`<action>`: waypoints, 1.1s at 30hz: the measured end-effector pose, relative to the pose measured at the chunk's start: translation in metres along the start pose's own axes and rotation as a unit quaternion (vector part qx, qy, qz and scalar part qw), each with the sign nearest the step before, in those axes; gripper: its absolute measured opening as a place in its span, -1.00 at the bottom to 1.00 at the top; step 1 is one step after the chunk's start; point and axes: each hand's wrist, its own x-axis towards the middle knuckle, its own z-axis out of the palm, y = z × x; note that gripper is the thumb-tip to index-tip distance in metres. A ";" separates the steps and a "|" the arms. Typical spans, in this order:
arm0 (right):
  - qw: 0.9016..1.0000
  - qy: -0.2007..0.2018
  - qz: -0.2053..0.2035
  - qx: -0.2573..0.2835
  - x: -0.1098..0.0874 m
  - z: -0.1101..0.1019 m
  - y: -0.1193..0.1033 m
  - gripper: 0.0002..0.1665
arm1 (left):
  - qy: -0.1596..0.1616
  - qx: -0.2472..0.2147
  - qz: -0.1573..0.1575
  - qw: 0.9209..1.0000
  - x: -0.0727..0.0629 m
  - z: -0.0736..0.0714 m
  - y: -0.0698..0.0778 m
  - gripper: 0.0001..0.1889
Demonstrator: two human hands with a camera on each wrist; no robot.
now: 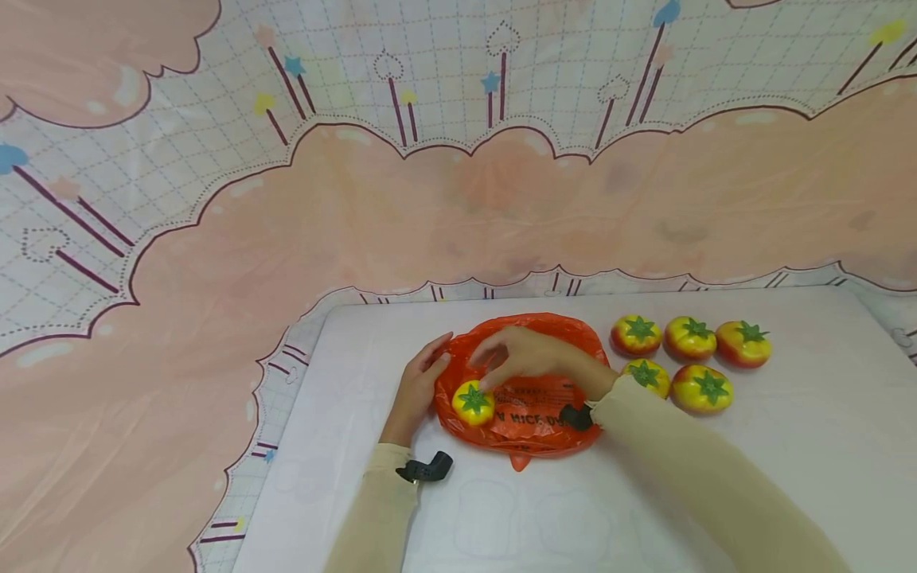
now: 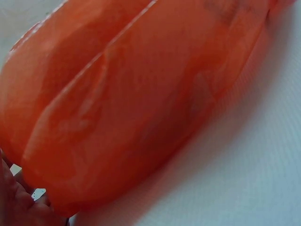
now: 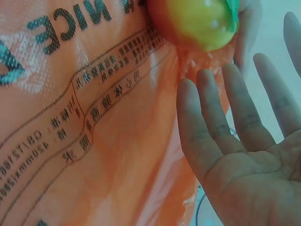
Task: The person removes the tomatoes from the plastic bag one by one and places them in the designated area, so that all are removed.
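A red plastic bag (image 1: 533, 422) lies spread open on the table, with printed lettering on its inner face. My left hand (image 1: 414, 394) holds the bag's left edge; in the left wrist view the bag (image 2: 131, 108) hides most of the fingers. One yellow-and-red toy tomato (image 1: 473, 403) with a green star-shaped top sits inside the bag at its left end. Over the bag, my right hand (image 1: 526, 352) is close beside that tomato. The right wrist view shows this hand (image 3: 249, 160) with spread fingers and nothing in it, apart from the tomato (image 3: 193, 23).
Several similar toy tomatoes (image 1: 691, 338) stand in two rows right of the bag, one partly behind the right sleeve (image 1: 688, 461). The white table (image 1: 501, 525) ends at a patterned cloth backdrop (image 1: 501, 215). A black wrist camera (image 1: 426, 468) sits on the left wrist.
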 end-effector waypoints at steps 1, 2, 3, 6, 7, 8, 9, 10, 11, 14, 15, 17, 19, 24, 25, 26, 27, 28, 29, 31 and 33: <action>1.000 -0.003 -0.003 0.001 0.001 0.001 0.001 -0.49 | -0.001 0.000 0.002 1.000 0.000 0.000 0.000 -0.51; 1.000 -0.006 -0.007 0.002 0.002 0.002 0.001 -0.50 | -0.002 0.001 0.004 1.000 0.000 0.000 0.000 -0.50; 1.000 -0.009 -0.011 0.002 0.003 0.003 0.002 -0.50 | -0.001 0.003 0.003 1.000 0.000 0.000 0.000 -0.50; 1.000 -0.013 -0.016 -0.006 0.005 0.006 0.002 -0.49 | 0.000 0.007 0.001 1.000 -0.001 0.000 0.001 -0.50; 1.000 -0.013 -0.015 -0.010 0.005 0.006 0.003 -0.49 | 0.001 0.009 0.001 1.000 -0.001 0.000 0.001 -0.50; 1.000 -0.013 -0.013 -0.009 0.006 0.007 0.003 -0.50 | 0.001 0.009 0.000 1.000 -0.001 -0.001 0.001 -0.50; 1.000 -0.014 -0.013 -0.009 0.007 0.008 0.003 -0.50 | 0.002 0.009 -0.001 1.000 -0.001 -0.001 0.001 -0.50; 1.000 -0.014 -0.011 -0.010 0.008 0.009 0.003 -0.50 | 0.002 0.008 0.001 1.000 -0.001 -0.001 0.001 -0.51; 1.000 -0.016 -0.008 -0.008 0.008 0.009 0.003 -0.50 | 0.002 0.008 0.001 1.000 -0.001 -0.001 0.001 -0.51; 1.000 -0.020 -0.002 0.001 0.010 0.012 0.004 -0.51 | 0.001 0.006 0.006 1.000 -0.001 -0.001 0.000 -0.51; 1.000 -0.021 -0.001 0.000 0.011 0.012 0.004 -0.51 | 0.001 0.006 0.006 1.000 -0.001 -0.001 0.000 -0.51; 1.000 -0.025 0.003 0.000 0.012 0.014 0.004 -0.52 | 0.001 0.006 0.004 1.000 -0.001 -0.001 0.000 -0.51; 1.000 -0.028 0.007 0.000 0.013 0.015 0.004 -0.52 | 0.002 0.005 0.003 1.000 -0.001 -0.001 -0.001 -0.51; 0.999 -0.034 0.006 -0.009 0.015 0.019 0.005 -0.54 | 0.004 0.005 0.004 1.000 -0.001 -0.001 -0.001 -0.52; 0.999 -0.035 0.005 -0.011 0.016 0.019 0.005 -0.54 | 0.004 0.006 0.005 1.000 -0.002 -0.001 0.000 -0.52; 0.999 -0.035 0.004 -0.013 0.016 0.020 0.006 -0.55 | 0.004 0.005 0.006 1.000 -0.002 -0.001 0.000 -0.52; 0.999 -0.035 0.004 -0.012 0.016 0.020 0.006 -0.55 | 0.005 0.005 0.005 1.000 -0.001 -0.001 -0.001 -0.52; 0.999 -0.036 0.002 -0.014 0.016 0.021 0.006 -0.56 | 0.005 0.006 0.006 1.000 -0.001 -0.001 -0.001 -0.52; 0.999 -0.037 0.002 -0.013 0.017 0.021 0.006 -0.56 | 0.004 0.005 0.007 1.000 -0.001 -0.001 -0.001 -0.52; 0.999 -0.039 -0.001 -0.014 0.017 0.022 0.006 -0.57 | 0.004 0.005 0.006 1.000 -0.001 -0.001 -0.001 -0.52; 0.999 -0.040 -0.002 -0.014 0.017 0.023 0.006 -0.59 | 0.003 0.005 0.004 1.000 0.000 -0.001 -0.001 -0.51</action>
